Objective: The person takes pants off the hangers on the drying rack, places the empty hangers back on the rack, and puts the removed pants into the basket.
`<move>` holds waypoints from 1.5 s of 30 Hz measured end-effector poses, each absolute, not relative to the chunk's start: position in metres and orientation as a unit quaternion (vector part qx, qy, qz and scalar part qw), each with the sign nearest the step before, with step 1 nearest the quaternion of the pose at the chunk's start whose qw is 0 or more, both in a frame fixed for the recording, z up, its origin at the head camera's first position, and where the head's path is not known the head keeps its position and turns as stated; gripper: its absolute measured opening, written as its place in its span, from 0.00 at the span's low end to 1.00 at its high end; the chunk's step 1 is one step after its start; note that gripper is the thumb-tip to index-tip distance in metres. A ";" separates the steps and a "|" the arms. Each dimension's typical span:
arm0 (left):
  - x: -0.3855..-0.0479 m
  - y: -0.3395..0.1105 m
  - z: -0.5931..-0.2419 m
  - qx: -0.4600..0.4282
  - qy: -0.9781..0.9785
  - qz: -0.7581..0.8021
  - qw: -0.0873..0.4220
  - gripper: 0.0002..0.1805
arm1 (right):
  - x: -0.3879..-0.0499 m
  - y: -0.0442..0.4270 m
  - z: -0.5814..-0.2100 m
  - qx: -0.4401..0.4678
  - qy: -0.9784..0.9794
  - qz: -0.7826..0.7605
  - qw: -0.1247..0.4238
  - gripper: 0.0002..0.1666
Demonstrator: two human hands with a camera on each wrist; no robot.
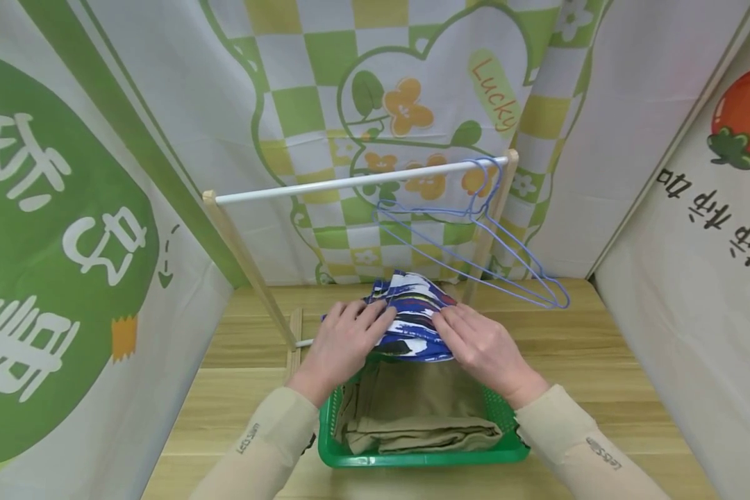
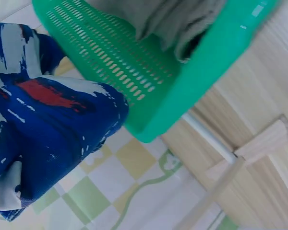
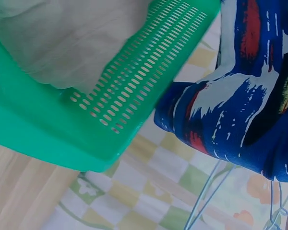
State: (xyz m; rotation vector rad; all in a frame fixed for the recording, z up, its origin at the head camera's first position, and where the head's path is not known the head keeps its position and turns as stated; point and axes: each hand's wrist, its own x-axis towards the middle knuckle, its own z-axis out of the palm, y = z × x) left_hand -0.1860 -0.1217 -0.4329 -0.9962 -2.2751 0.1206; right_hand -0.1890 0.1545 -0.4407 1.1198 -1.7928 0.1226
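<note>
A blue, white and black brush-stroke patterned cloth, with touches of red and yellow, is held bunched over the far side of a green basket. My left hand grips its left side and my right hand grips the right side; the thumbs are hidden. The cloth hangs in folds beside the basket in the left wrist view. Its other side shows in the right wrist view. What kind of garment it is, I cannot tell. In the green basket lies a folded khaki garment.
Behind the basket stands a rack with a white bar and wooden posts. Blue wire hangers hang at the bar's right end. Everything stands on a wood-grain table, with printed curtains at the back and sides.
</note>
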 end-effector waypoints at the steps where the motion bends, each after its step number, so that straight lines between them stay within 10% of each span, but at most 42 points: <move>1: -0.186 -0.123 -0.435 -0.384 -0.864 0.052 0.321 0.29 | -0.188 0.155 -0.443 0.464 -0.738 0.049 0.487 0.14; 34: -0.148 -0.141 -0.489 -0.462 -0.872 0.106 0.120 0.37 | -0.147 0.180 -0.501 0.513 -0.809 0.031 0.284 0.36; 45: -0.146 -0.138 -0.499 -0.482 -0.868 0.061 0.107 0.31 | -0.145 0.190 -0.506 0.538 -0.810 0.024 0.232 0.29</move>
